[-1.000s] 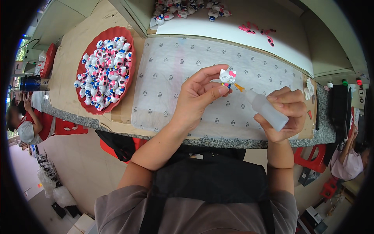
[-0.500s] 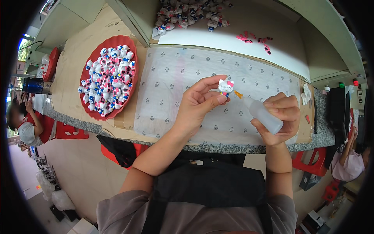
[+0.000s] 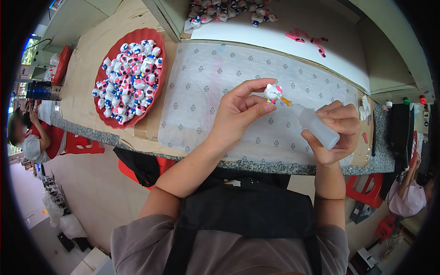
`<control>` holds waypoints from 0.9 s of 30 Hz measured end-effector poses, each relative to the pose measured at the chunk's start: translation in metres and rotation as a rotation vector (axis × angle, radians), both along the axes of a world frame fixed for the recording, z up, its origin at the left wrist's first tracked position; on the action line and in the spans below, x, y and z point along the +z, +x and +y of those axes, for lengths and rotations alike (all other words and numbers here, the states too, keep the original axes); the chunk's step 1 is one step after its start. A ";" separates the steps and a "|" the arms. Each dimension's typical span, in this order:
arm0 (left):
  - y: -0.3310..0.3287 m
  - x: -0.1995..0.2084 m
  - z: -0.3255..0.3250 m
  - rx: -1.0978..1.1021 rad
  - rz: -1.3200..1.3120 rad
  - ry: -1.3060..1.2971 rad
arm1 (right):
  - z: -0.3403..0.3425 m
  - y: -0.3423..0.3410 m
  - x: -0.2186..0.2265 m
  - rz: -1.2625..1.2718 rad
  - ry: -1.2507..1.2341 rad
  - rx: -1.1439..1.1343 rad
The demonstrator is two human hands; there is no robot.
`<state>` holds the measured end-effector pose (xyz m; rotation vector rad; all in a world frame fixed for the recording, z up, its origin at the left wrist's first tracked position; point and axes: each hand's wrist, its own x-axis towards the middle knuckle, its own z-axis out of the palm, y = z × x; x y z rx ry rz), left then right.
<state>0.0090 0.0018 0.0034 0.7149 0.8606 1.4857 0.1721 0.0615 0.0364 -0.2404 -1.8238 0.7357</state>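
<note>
worktable: broad, stone-edged, mostly under cardboard, likely there to spare the surface.

open cubby along the far side. loose white figures heap at its left, small pink pieces lie apart toward the right; the gap presumably lets the two kinds be told at a glance.

pale printed sheet flat at the near middle, directly below both hands; probably a clean backing against drips.

red scalloped tray, left of the sheet, piled with small painted figures. raised rim seems to hold the pile together, off the middle, within the left arm's reach.

left hand above the sheet: thumb and forefinger pinch low on a figurine, other fingers curled behind. the low grip leaves the head bare.

right hand: fingers bent round a squeeze bottle, thumb beneath, a hold that would suit both aiming and squeezing.

squeeze bottle: translucent, tilted, narrow end up and leftward at the figurine.

white figurine: raised over the sheet, roughly upright, between the hands.

orange nozzle tip: at the head's right side; touching or just short, cannot tell.
</note>
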 end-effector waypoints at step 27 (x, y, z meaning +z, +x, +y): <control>-0.011 0.005 0.002 0.306 -0.008 0.017 | 0.044 0.024 0.012 -0.025 -0.561 -0.050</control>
